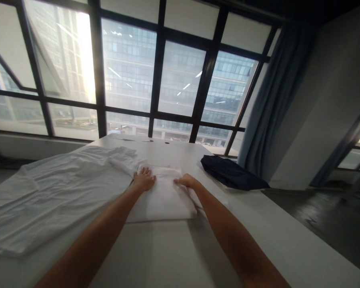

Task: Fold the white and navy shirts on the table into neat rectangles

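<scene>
A white folded garment (165,200) lies on the white table in front of me, in a rough rectangle. My left hand (144,179) rests flat on its far left part with the fingers spread. At the far right edge, my right hand (186,181) pinches the cloth between thumb and curled fingers. Some loose white fabric sticks out below my right wrist. To the left, a second white garment (69,180) is spread out, wrinkled, and reaches close to my left hand.
A dark navy cloth bundle (232,172) lies near the right edge of the white table (276,232). Behind the table stand large windows with black frames (100,72). A blue-grey curtain (273,100) hangs at the right, beside a wall.
</scene>
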Demonstrator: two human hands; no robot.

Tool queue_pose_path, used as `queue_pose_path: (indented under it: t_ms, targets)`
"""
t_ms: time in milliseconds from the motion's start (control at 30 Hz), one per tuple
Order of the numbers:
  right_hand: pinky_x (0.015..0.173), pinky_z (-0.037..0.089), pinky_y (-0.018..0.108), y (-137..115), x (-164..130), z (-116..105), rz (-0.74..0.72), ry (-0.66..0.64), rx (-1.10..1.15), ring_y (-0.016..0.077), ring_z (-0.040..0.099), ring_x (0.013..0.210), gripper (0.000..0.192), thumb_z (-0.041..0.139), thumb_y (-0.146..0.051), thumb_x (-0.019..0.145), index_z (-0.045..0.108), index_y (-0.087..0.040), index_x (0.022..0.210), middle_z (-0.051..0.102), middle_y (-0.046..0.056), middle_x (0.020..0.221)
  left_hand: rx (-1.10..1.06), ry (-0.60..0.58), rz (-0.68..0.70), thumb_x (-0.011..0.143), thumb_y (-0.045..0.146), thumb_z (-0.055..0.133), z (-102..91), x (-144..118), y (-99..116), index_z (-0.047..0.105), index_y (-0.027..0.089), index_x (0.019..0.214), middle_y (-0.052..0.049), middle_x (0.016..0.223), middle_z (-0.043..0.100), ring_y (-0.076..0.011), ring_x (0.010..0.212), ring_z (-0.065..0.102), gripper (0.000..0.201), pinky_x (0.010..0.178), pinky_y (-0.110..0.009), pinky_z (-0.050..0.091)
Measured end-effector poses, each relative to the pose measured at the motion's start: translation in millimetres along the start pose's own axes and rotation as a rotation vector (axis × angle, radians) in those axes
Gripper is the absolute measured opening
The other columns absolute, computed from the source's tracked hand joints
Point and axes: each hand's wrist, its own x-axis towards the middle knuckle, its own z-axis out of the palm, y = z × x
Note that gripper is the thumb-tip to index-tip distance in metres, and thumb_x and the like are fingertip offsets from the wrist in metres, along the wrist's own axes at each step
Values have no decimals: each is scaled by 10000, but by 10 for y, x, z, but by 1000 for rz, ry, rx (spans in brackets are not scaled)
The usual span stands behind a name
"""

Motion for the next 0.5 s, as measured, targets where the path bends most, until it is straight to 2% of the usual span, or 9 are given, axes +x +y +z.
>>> queue_pose_path:
  t_ms: [100, 200, 333, 500]
  targets:
    - [669, 563, 340, -59, -23, -27, 85, -102, 242, 302, 675, 848, 269, 760, -300, 751, 689, -119, 937, 693, 114, 847, -37, 11, -6, 968, 428, 278, 8, 23, -12, 397, 188, 1455, -135, 1599, 217, -292, 1479, 162, 555, 1130, -608, 179]
    - [590, 566, 287, -154, -28, -56, 81, -141, 447, 235, 675, 751, 130, 714, -197, 770, 666, -134, 872, 683, 78, 810, -137, 57, 61, 967, 400, 319, -7, 106, -120, 439, 139, 1417, -174, 1573, 270, -299, 1467, 205, 534, 1139, -559, 230]
    - [529, 530, 235, -241, 17, -243, 7, 8, 478, 208, 657, 711, 139, 717, -143, 754, 654, -92, 867, 681, 93, 830, -205, 150, 147, 969, 313, 316, -28, 226, -380, 495, 94, 1371, -177, 1506, 404, -265, 1427, 320, 492, 1153, -435, 287]
    - [591, 501, 206, -304, 87, -711, -175, 179, 292, 212, 654, 803, 247, 735, -173, 766, 655, -58, 970, 684, 123, 934, -140, 177, 239, 958, 256, 342, 102, 176, -592, 552, 139, 1330, -123, 1426, 525, -234, 1383, 401, 443, 1160, -387, 299]
